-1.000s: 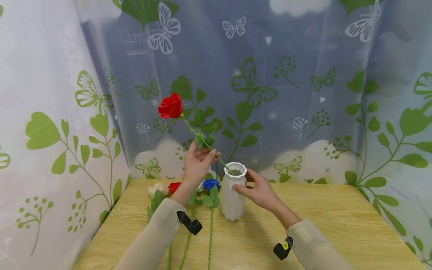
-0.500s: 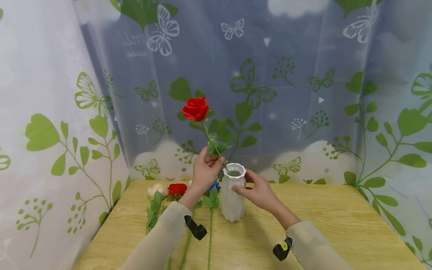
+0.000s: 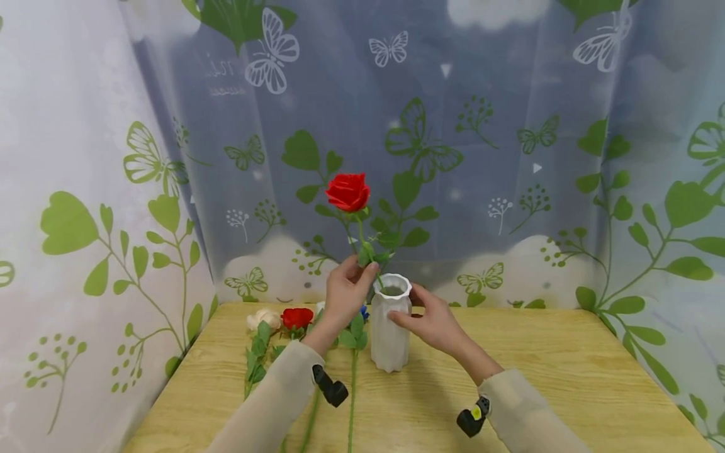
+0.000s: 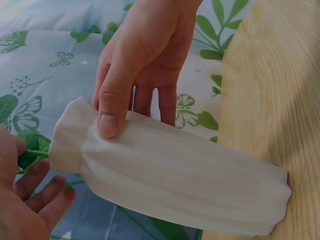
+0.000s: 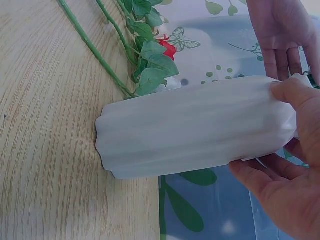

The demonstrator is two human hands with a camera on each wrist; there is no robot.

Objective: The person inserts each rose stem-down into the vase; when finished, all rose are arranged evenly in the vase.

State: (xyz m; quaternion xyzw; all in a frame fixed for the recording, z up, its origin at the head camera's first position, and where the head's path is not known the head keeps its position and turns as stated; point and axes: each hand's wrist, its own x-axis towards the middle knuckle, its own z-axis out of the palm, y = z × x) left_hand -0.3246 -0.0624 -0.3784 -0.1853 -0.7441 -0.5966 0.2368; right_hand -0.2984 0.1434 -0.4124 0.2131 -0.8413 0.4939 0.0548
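Note:
A white fluted vase [image 3: 389, 340] stands upright on the wooden table. My right hand [image 3: 433, 319] grips it near the top from the right, thumb in front and fingers behind, as the right wrist view also shows. My left hand [image 3: 345, 292] pinches the green stem of a red rose [image 3: 348, 192] just left of the vase's rim. The stem's lower end goes into the vase mouth, and the bloom leans slightly left above it. In the left wrist view, the left hand [image 4: 22, 200] is beside the rim with its lower fingers loosely spread.
Left of the vase, several flowers lie on the table [image 3: 538, 377]: a cream rose [image 3: 264, 319], another red rose [image 3: 297, 318] and a blue flower [image 3: 364, 311] mostly behind the left hand. Their stems run toward the front edge. A patterned curtain [image 3: 487, 207] hangs behind.
The left hand has moved right and slightly down with the rose, tipping its bloom rightward to a more upright stance. The right hand and vase have stayed in place.

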